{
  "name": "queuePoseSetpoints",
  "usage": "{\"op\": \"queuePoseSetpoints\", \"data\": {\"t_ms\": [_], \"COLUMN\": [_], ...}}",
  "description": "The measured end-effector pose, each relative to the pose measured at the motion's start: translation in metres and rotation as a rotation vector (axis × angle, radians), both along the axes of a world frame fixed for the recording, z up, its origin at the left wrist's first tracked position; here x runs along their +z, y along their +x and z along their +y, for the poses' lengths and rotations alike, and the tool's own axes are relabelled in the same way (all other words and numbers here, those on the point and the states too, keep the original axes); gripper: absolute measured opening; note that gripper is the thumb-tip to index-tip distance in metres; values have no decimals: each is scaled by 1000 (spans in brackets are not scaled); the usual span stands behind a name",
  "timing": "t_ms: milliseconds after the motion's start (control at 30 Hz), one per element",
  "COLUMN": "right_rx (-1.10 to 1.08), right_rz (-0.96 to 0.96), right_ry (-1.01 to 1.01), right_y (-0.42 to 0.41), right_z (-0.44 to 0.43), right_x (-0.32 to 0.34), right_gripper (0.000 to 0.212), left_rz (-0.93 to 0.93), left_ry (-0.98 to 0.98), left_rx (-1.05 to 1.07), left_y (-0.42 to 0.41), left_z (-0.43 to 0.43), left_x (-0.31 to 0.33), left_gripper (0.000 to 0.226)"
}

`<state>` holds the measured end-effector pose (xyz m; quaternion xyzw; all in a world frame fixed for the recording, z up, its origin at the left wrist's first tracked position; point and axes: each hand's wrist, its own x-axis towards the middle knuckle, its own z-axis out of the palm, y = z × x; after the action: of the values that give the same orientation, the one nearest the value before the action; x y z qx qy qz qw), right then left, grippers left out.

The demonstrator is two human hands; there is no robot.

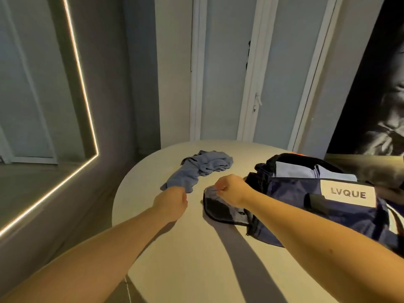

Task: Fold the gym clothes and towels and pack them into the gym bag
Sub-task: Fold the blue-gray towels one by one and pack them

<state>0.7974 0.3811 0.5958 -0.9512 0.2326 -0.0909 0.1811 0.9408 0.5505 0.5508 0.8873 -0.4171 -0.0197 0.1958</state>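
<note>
The blue towel (203,169) is stretched away from the curled left hand (171,202) at its near end, grasp unclear; the gym bag (293,191) is pinched at its end by the right hand (231,189).

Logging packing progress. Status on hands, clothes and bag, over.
Left hand curled at near end of blue cloth, grip hidden. Right hand pinches dark fabric beside open navy gym bag. Bag holds light folded items. No obstruction seen.
</note>
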Motion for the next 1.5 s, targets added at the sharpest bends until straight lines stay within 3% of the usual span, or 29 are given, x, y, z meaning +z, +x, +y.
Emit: {"op": "queuePoseSetpoints", "data": {"t_ms": [200, 267, 333, 367, 500, 667, 767, 900, 1067, 1200, 1333, 1500], "right_rx": [-66, -61, -54, -77, -127, -75, -66, -107, -163, -116, -44, -82], "right_rz": [-38, -92, -129, -160, -283, -234, -240, -290, -548, -705, -658, -494], "right_ry": [-6, -9, -58, -66, -10, 49, 72, -26, -52, -81, -62, 9], "right_y": [109, 136, 153, 158, 156, 108, 79, 48, 10, -10, -28, -51], "right_z": [6, 6, 5, 5, 7, 35, 49, 72, 103, 123, 136, 139], "right_x": [-66, -84, -101, -107, -110, -79, -47, 23, 111, 176, 207, 212], "right_gripper": [20, 19, 12, 13, 50, 45, 32, 19, 17, 12, 15, 27], "left_rz": [-27, -6, -26, -63, -159, -46, 57, 33, 64, 140, 178, 112], "left_ry": [-123, -151, -164, -168, -192, -251, -367, -418, -613, -826, -850, -747], "left_rx": [84, 40, -21, -33, -15, -80, -107, -106, -118, -112, -81, -76], "left_y": [99, 124, 134, 136, 128, 96, 73, 41, -6, -34, -55, -63], "left_z": [-11, -28, -42, -45, -40, -4, 21, 47, 69, 74, 78, 89], "left_x": [-47, -63, -71, -71, -68, -54, -22, 46, 141, 222, 279, 294], "left_gripper": [32, 40, 35, 32, 21, 30, 27, 23, 15, 25, 32, 30]}}
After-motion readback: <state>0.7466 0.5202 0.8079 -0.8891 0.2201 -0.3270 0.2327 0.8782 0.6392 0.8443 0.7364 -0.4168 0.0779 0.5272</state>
